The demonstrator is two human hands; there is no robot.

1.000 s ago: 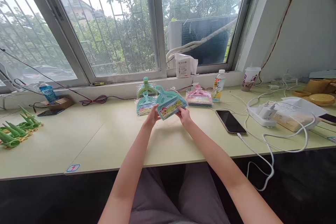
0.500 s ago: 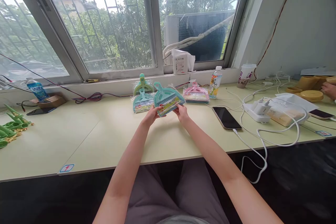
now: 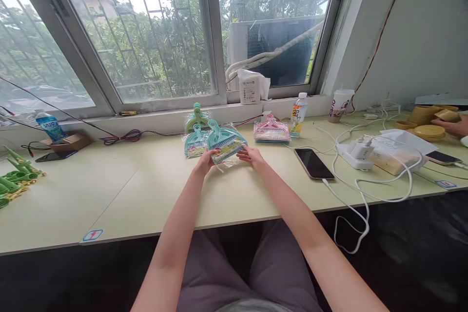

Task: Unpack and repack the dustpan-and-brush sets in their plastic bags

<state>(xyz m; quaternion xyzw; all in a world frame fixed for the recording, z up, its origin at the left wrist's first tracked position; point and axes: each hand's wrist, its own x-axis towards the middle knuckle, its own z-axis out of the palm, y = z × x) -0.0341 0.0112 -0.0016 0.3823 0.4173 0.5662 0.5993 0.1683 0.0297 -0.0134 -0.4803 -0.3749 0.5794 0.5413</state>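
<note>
A turquoise dustpan and brush set (image 3: 227, 142) in clear wrap, with a printed label, is tilted above the table. My left hand (image 3: 205, 162) is closed on its lower left edge. By its lower right corner, my right hand (image 3: 252, 156) has its fingers stretched out, close to or touching the wrapper. Loose clear plastic hangs below the set. Just behind and to the left lies another turquoise dustpan and brush set (image 3: 196, 144), with a green dustpan and brush set (image 3: 197, 119) behind that. Further right sits a stack topped by a pink dustpan and brush set (image 3: 271, 130).
A drink bottle (image 3: 299, 116) and a paper cup (image 3: 340, 106) stand along the back. To the right are a phone (image 3: 313, 164), white cables, a power strip (image 3: 354, 156) and another person's hand (image 3: 457, 126). Green plastic parts (image 3: 14, 175) lie at far left.
The held dustpan and brush set has moved left and slightly lower. My right hand's fingers have loosened and stretched out at its right corner; my left hand still grips it.
</note>
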